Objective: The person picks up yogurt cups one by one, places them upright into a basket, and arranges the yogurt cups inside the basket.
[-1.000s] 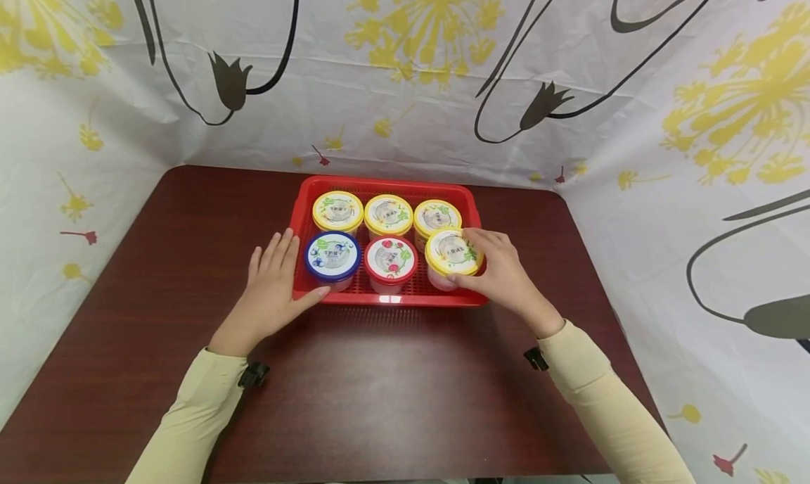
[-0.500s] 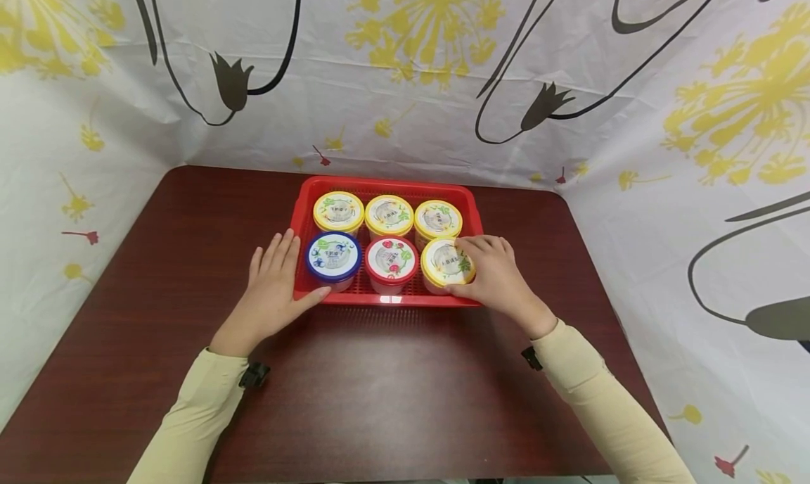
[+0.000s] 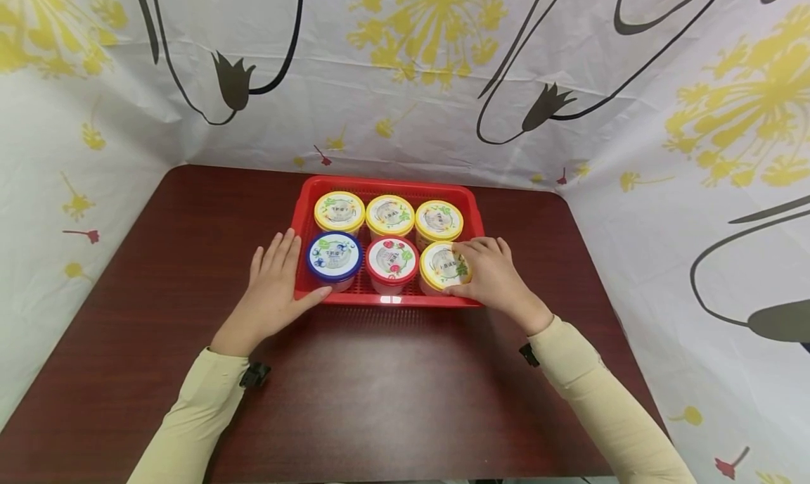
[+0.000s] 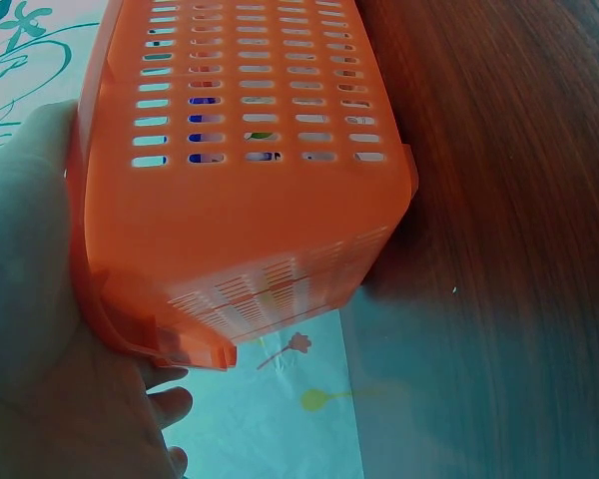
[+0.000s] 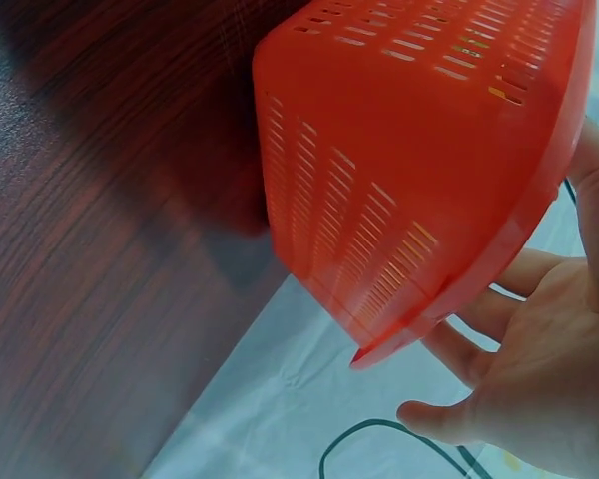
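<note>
A red plastic basket (image 3: 389, 300) holds several round tubs with printed white lids. My right hand (image 3: 496, 273) grips a yellow-rimmed tub (image 3: 443, 264) in the front right corner, thumb at its near side and fingers at its far side. Left of it in the front row are a red-rimmed tub (image 3: 391, 259) and a blue-rimmed tub (image 3: 334, 255). My left hand (image 3: 268, 287) lies with spread, straight fingers against the basket's left rim, its thumb along the front left corner. In the left wrist view, the slotted basket wall (image 4: 250, 200) hides the tubs' bodies.
Three yellow-rimmed tubs, among them the middle one (image 3: 389, 215), form the back row. The basket stands on a dark wooden table (image 3: 380, 399). A white patterned cloth (image 3: 392, 104) rises behind and at both sides.
My right hand has moved the yellow-rimmed tub down and slightly left into the basket's front right corner. My left hand has stayed at the left rim.
</note>
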A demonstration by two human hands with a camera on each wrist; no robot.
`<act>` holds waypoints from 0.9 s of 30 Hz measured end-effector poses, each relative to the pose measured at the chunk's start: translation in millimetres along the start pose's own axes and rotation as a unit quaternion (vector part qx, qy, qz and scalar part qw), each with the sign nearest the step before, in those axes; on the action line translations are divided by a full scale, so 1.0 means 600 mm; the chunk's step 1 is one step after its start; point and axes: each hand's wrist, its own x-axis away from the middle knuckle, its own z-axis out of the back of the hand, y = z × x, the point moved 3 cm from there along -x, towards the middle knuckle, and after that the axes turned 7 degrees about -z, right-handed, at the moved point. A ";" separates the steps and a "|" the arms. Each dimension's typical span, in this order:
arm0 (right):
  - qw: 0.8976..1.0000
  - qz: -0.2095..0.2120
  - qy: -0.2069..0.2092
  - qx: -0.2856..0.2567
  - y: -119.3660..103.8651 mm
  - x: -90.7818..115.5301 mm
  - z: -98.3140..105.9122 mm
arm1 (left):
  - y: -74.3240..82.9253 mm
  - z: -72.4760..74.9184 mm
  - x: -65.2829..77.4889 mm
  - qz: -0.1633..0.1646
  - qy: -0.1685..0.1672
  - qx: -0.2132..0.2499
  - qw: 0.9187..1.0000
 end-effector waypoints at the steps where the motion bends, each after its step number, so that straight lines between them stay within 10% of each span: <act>1: 1.000 0.000 0.000 0.001 0.000 -0.001 -0.001 | 0.000 0.000 0.000 0.000 0.000 -0.001 1.000; 27: 1.000 -0.003 -0.020 0.010 -0.004 -0.011 -0.005 | -0.001 -0.001 -0.001 0.005 -0.003 -0.002 1.000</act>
